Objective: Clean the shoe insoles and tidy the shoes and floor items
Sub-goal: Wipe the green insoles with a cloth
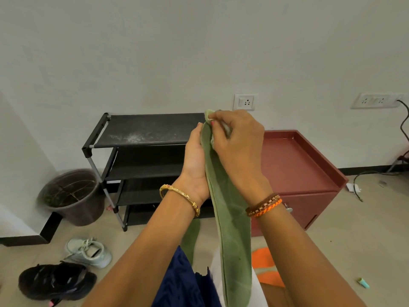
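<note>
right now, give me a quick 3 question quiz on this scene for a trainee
1. True or false: the left hand supports the green insole from behind.
2. What does the right hand pinch against the insole's top? A) a pale cloth B) a brush C) a shoelace
3. Fill in: the white shoe and the black shoe lie on the ____.

Key: 1 true; 2 A, a pale cloth; 3 floor.

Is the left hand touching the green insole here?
Touching. The head view shows the left hand wrapped against the left edge of the green insole, with no gap between palm and insole.
</note>
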